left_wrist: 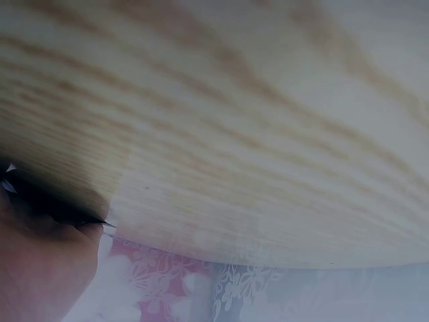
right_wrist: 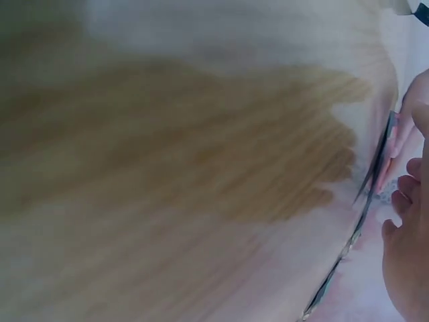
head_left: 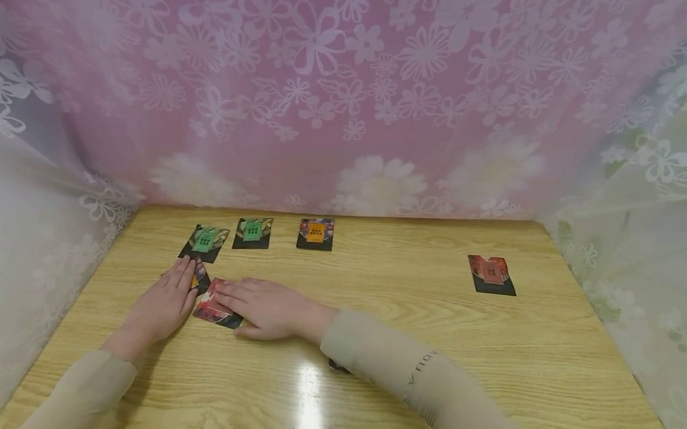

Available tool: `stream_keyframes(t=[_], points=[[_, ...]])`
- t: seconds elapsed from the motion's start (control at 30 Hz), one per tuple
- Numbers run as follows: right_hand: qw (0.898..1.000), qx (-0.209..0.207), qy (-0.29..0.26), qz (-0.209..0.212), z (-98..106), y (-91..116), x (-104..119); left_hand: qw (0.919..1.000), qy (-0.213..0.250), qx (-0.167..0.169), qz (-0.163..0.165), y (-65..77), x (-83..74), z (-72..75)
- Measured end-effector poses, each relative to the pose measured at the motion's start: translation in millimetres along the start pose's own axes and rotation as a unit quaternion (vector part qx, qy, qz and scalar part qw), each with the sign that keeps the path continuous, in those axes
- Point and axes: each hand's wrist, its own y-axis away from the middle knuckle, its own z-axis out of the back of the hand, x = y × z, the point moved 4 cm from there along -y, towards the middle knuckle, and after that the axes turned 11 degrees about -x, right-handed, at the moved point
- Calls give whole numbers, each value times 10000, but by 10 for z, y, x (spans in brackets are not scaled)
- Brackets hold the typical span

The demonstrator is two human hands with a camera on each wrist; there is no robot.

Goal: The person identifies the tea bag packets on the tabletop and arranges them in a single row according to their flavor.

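My left hand [head_left: 167, 299] rests on the left of the wooden table with its fingers straight, covering much of a dark packet [head_left: 202, 277] with an orange label. To its right lies a red and black packet [head_left: 209, 309], set at a slant. The straight fingers of my right hand [head_left: 267, 307] lie over this red packet's right part. Just beyond my left fingertips is a green-labelled packet [head_left: 205, 242]. In the left wrist view a dark packet edge [left_wrist: 57, 204] shows beside the left hand [left_wrist: 50, 272]. The right wrist view catches the right hand [right_wrist: 409, 248] at its edge.
Along the back lie another green-labelled packet [head_left: 253, 232] and an orange-labelled one [head_left: 316, 233]. A red packet [head_left: 492, 275] is far right. A dark corner [head_left: 338, 366] peeks from under the right sleeve [head_left: 394, 364]. Flowered curtains [head_left: 348, 112] border the table [head_left: 410, 275].
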Motion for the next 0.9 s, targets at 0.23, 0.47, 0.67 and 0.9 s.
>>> stream_keyframes(t=[0.23, 0.47, 0.67, 0.9], points=[[9988, 70, 380, 290, -78, -159, 26, 10000, 25, 35, 10, 8, -6, 6], [9979, 499, 383, 175, -119, -165, 57, 10000, 86, 30, 35, 15, -29, 31], [9982, 587, 32, -80, -109, -74, 6, 9999, 101, -37, -13, 21, -46, 35], [9978, 515, -259, -328, -122, 75, -126, 10000, 81, -42, -17, 12, -31, 22]])
